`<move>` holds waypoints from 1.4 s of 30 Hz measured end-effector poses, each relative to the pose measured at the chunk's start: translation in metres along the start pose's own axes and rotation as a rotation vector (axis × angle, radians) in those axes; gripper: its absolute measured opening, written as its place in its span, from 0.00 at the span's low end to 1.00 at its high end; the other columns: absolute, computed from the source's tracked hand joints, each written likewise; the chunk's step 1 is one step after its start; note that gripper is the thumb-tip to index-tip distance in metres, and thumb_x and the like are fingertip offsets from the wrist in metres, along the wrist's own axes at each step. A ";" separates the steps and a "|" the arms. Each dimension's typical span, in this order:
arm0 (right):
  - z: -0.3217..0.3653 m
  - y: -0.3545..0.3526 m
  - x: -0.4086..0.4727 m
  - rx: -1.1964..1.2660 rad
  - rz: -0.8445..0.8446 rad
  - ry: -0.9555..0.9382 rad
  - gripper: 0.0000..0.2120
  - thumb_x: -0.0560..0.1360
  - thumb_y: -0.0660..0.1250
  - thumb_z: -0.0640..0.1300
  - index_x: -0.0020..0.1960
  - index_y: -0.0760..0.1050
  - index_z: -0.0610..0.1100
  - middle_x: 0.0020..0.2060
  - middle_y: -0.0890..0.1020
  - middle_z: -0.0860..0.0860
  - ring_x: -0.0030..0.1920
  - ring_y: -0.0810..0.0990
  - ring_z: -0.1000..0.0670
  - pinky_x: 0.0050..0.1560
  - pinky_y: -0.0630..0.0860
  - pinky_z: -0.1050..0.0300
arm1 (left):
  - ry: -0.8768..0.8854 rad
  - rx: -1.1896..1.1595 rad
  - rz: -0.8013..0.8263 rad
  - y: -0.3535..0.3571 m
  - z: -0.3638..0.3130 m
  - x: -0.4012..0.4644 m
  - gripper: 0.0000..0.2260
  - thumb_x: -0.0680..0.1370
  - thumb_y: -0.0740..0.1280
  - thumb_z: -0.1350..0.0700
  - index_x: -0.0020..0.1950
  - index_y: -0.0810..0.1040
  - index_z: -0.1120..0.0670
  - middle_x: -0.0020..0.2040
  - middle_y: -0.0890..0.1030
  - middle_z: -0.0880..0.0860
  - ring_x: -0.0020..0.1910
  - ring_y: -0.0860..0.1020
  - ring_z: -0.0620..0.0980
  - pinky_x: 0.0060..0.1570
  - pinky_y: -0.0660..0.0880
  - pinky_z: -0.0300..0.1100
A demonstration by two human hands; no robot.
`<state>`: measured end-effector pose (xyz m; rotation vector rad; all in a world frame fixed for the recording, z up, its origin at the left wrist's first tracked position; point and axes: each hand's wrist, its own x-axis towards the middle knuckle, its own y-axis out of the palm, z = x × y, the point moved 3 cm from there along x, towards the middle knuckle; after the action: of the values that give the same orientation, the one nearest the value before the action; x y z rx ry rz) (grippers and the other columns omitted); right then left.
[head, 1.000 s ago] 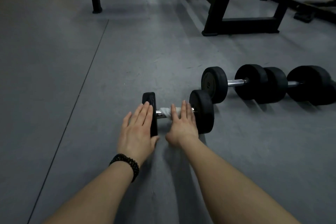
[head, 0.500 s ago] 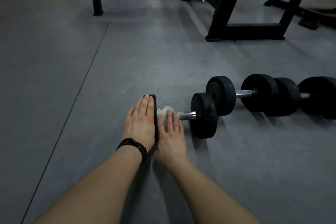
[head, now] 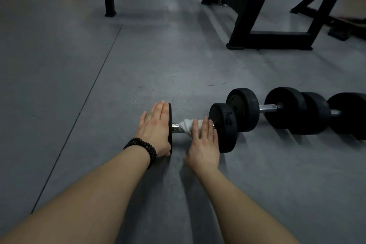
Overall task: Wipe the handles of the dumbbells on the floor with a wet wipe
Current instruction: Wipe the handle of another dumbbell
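While I crouch over the grey floor (head: 83, 77), my two forearms reach forward from the bottom of the view, a dark bead bracelet (head: 141, 149) on my left wrist. My left hand (head: 155, 129) lies flat with straight fingers against the outer face of the near dumbbell's (head: 222, 127) left plate (head: 170, 125), holding nothing. My right hand (head: 204, 142) rests with straight fingers on top of the white wipe (head: 186, 125), pressing it onto the chrome handle (head: 175, 127) close to the right plate; a short bare stretch of handle shows between the wipe and the left plate. Just beyond, touching or nearly touching that right plate, a second dumbbell (head: 245, 109) lies on the floor, and a third (head: 316, 113) continues the row to the right edge, its far end cut off. Farther back stand black frames (head: 255, 12) of gym equipment.
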<state>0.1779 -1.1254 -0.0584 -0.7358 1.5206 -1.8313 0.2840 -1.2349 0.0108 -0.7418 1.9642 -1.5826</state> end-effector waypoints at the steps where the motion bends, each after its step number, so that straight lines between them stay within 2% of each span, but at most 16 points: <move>1: 0.005 -0.001 0.003 0.016 0.022 0.017 0.51 0.71 0.67 0.50 0.79 0.33 0.48 0.77 0.33 0.40 0.77 0.31 0.42 0.76 0.35 0.48 | 0.009 -0.003 -0.013 -0.001 0.000 0.000 0.64 0.61 0.82 0.49 0.79 0.36 0.55 0.80 0.39 0.50 0.79 0.40 0.49 0.76 0.41 0.51; 3: 0.012 -0.008 0.008 0.018 0.056 0.028 0.51 0.71 0.67 0.52 0.79 0.33 0.49 0.77 0.32 0.40 0.76 0.30 0.41 0.76 0.36 0.47 | 0.071 0.012 -0.120 0.004 0.003 -0.012 0.59 0.65 0.80 0.51 0.80 0.39 0.55 0.81 0.40 0.51 0.79 0.41 0.50 0.77 0.42 0.50; 7: 0.003 -0.010 0.019 -0.014 0.119 0.016 0.51 0.72 0.66 0.52 0.78 0.31 0.50 0.76 0.31 0.40 0.76 0.29 0.41 0.76 0.33 0.47 | 0.165 -0.028 -0.366 0.037 0.012 -0.052 0.48 0.64 0.80 0.57 0.78 0.58 0.58 0.79 0.58 0.55 0.77 0.58 0.53 0.73 0.59 0.49; 13: 0.016 -0.008 0.031 0.009 0.113 -0.054 0.50 0.73 0.66 0.53 0.79 0.31 0.49 0.76 0.30 0.40 0.75 0.28 0.41 0.76 0.35 0.45 | 0.057 0.064 -0.284 0.048 0.012 -0.021 0.66 0.57 0.82 0.40 0.80 0.42 0.55 0.81 0.46 0.52 0.79 0.51 0.53 0.76 0.55 0.56; 17: 0.024 0.005 0.025 -0.105 0.065 -0.270 0.48 0.78 0.61 0.57 0.77 0.27 0.45 0.72 0.25 0.44 0.74 0.25 0.44 0.75 0.31 0.46 | 0.028 0.090 -0.234 0.043 0.014 0.003 0.67 0.61 0.80 0.38 0.78 0.31 0.53 0.80 0.36 0.52 0.80 0.41 0.53 0.77 0.45 0.56; 19: 0.013 0.008 0.033 -0.091 0.029 -0.135 0.44 0.79 0.59 0.51 0.77 0.29 0.42 0.72 0.25 0.43 0.75 0.27 0.44 0.75 0.31 0.47 | 0.048 0.069 -0.236 0.041 0.016 0.012 0.66 0.62 0.80 0.40 0.77 0.29 0.53 0.80 0.34 0.51 0.79 0.41 0.53 0.77 0.43 0.56; 22: 0.020 0.007 0.043 0.029 -0.026 0.099 0.50 0.76 0.62 0.54 0.76 0.28 0.37 0.75 0.30 0.39 0.75 0.28 0.42 0.74 0.30 0.45 | 0.083 0.013 -0.231 0.038 0.020 0.018 0.64 0.63 0.80 0.45 0.78 0.31 0.52 0.80 0.36 0.51 0.79 0.47 0.54 0.77 0.49 0.54; 26: 0.045 0.017 0.044 -0.017 -0.044 -0.283 0.49 0.74 0.64 0.55 0.78 0.33 0.39 0.76 0.34 0.42 0.77 0.32 0.44 0.74 0.32 0.47 | 0.120 -0.071 -0.237 0.032 0.020 0.024 0.53 0.70 0.73 0.52 0.79 0.36 0.55 0.80 0.35 0.52 0.72 0.66 0.56 0.67 0.67 0.50; 28: 0.025 0.017 0.050 -0.048 -0.120 -0.118 0.49 0.72 0.69 0.51 0.79 0.39 0.39 0.78 0.41 0.41 0.78 0.40 0.44 0.75 0.37 0.48 | 0.112 -0.093 -0.213 0.028 0.020 0.029 0.53 0.69 0.74 0.53 0.80 0.37 0.54 0.80 0.34 0.51 0.66 0.72 0.58 0.60 0.73 0.51; 29: 0.016 0.013 0.052 -0.024 -0.144 0.029 0.50 0.72 0.69 0.51 0.79 0.38 0.37 0.78 0.41 0.40 0.78 0.38 0.43 0.75 0.36 0.47 | 0.107 -0.101 -0.202 0.027 0.021 0.031 0.55 0.68 0.75 0.53 0.80 0.37 0.54 0.79 0.34 0.50 0.64 0.73 0.59 0.57 0.75 0.51; 31: 0.019 0.011 0.054 0.015 -0.098 0.095 0.50 0.75 0.65 0.53 0.77 0.32 0.35 0.76 0.34 0.38 0.75 0.30 0.42 0.74 0.31 0.46 | 0.080 -0.111 -0.174 0.026 0.021 0.037 0.56 0.68 0.76 0.54 0.79 0.35 0.52 0.78 0.31 0.47 0.60 0.75 0.58 0.51 0.77 0.50; 33: 0.037 0.010 0.052 -0.022 -0.029 -0.102 0.48 0.77 0.61 0.56 0.76 0.30 0.36 0.74 0.30 0.39 0.74 0.26 0.42 0.73 0.29 0.46 | 0.058 -0.113 -0.154 0.025 0.022 0.041 0.58 0.68 0.77 0.54 0.78 0.32 0.50 0.77 0.28 0.45 0.58 0.76 0.58 0.48 0.77 0.50; 35: 0.032 0.011 0.053 -0.042 -0.050 -0.223 0.46 0.77 0.62 0.53 0.77 0.34 0.37 0.75 0.33 0.41 0.76 0.31 0.43 0.74 0.32 0.47 | 0.057 -0.102 -0.141 0.026 0.021 0.042 0.58 0.68 0.78 0.54 0.77 0.32 0.50 0.76 0.28 0.45 0.57 0.76 0.58 0.48 0.78 0.51; 37: 0.014 0.007 0.055 -0.039 -0.183 -0.030 0.45 0.73 0.66 0.47 0.78 0.42 0.36 0.77 0.42 0.39 0.78 0.41 0.42 0.76 0.37 0.47 | 0.058 -0.099 -0.140 0.026 0.021 0.041 0.59 0.67 0.78 0.54 0.77 0.32 0.49 0.76 0.28 0.44 0.56 0.77 0.59 0.46 0.78 0.51; 39: 0.016 0.003 0.057 0.016 -0.156 0.064 0.47 0.72 0.66 0.48 0.78 0.40 0.33 0.78 0.44 0.36 0.79 0.41 0.40 0.77 0.37 0.46 | 0.050 -0.091 -0.142 0.027 0.023 0.040 0.58 0.67 0.77 0.54 0.77 0.32 0.49 0.76 0.28 0.44 0.55 0.77 0.58 0.44 0.77 0.50; 42: 0.043 0.004 0.057 -0.025 -0.038 -0.265 0.48 0.73 0.66 0.52 0.79 0.40 0.36 0.79 0.43 0.38 0.78 0.38 0.41 0.76 0.33 0.48 | 0.048 -0.072 -0.144 0.027 0.021 0.039 0.56 0.70 0.75 0.55 0.77 0.30 0.50 0.76 0.26 0.46 0.54 0.77 0.57 0.43 0.76 0.48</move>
<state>0.1741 -1.1967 -0.0535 -0.9832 1.3663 -1.6682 0.2676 -1.2715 -0.0216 -0.9004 2.0525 -1.6332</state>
